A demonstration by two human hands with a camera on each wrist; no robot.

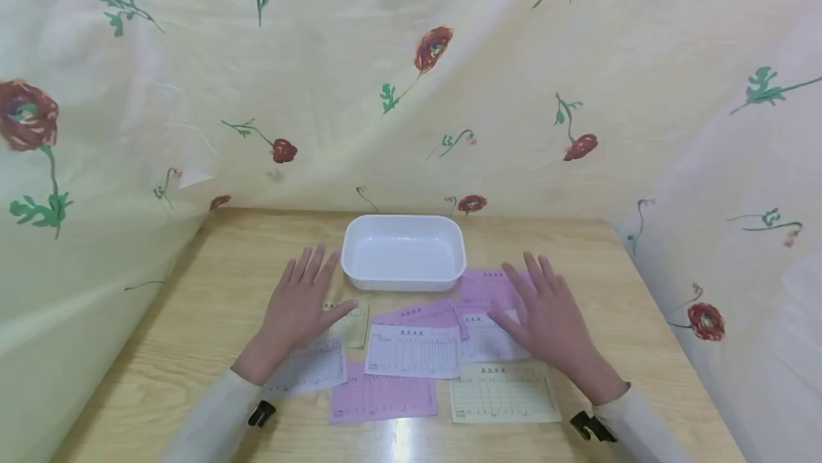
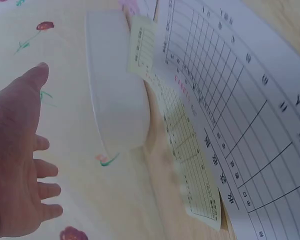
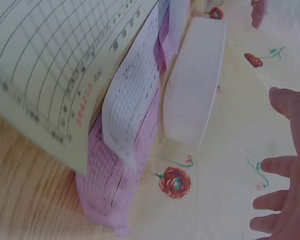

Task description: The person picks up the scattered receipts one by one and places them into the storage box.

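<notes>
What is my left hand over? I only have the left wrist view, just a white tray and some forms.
Observer: The head view shows your left hand spread flat over a white form and a yellow slip.
Operator: And the other hand?
Observer: Your right hand lies flat on a white form, fingers reaching a pink one.
Operator: Anything in the tray?
Observer: The white tray looks empty from above.
</notes>
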